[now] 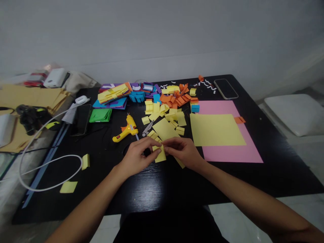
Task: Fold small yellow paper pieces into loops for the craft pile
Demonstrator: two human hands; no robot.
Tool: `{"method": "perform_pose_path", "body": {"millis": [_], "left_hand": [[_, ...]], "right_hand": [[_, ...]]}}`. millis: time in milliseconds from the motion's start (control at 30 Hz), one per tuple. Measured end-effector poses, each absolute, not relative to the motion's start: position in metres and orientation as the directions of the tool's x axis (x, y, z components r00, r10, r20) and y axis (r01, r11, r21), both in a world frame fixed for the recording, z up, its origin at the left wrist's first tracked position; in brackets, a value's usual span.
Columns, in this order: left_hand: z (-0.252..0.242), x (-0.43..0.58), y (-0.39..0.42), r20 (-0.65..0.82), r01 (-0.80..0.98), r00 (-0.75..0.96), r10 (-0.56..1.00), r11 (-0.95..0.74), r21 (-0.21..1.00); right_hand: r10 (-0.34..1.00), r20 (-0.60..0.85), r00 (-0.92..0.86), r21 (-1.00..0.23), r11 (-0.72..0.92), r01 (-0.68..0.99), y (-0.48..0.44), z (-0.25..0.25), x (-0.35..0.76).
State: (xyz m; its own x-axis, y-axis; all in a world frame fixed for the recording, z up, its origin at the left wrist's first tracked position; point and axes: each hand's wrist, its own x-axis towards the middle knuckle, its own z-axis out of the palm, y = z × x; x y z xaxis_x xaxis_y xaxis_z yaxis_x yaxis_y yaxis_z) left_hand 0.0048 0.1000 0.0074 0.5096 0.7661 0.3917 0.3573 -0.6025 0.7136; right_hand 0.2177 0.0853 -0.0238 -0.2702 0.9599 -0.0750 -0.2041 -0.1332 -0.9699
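Between my two hands is a small yellow paper piece (160,156), held above the black table. My left hand (138,156) pinches it at its left side between thumb and fingers. The fingertips of my right hand (184,152) are closed at its upper right corner. Under and behind them lies a larger yellow paper strip (163,128), set at a slant and partly covered by my right hand. Several folded yellow paper pieces (174,114) lie just beyond. Scissors (147,128) rest near my left hand, their handles mostly hidden. A yellow glue gun (129,128) lies to the left.
A yellow sheet (217,130) overlaps a pink sheet (235,155) on the right. Orange folded pieces (177,99), a green paper stack (100,115) and coloured bundles (113,94) lie toward the back. One phone (226,89) is back right. A white cable (50,189) loops at left.
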Motion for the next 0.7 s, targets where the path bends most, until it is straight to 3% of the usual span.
{"method": "perform_pose_path", "body": {"millis": [300,700], "left_hand": [[0.0072,0.0055,0.1026,0.347,0.313,0.513,0.785,-0.547,0.776],[0.0016,0.0084,0.1006,0.211,0.326,0.376,0.902,-0.342,0.882]], "right_hand": [[0.954,-0.070,-0.290,-0.978,-0.123,-0.169,0.0856,-0.0229,0.2195],[0.942,-0.062,-0.330,-0.970,-0.136,-0.204,0.0837,-0.0192,0.2170]]}}
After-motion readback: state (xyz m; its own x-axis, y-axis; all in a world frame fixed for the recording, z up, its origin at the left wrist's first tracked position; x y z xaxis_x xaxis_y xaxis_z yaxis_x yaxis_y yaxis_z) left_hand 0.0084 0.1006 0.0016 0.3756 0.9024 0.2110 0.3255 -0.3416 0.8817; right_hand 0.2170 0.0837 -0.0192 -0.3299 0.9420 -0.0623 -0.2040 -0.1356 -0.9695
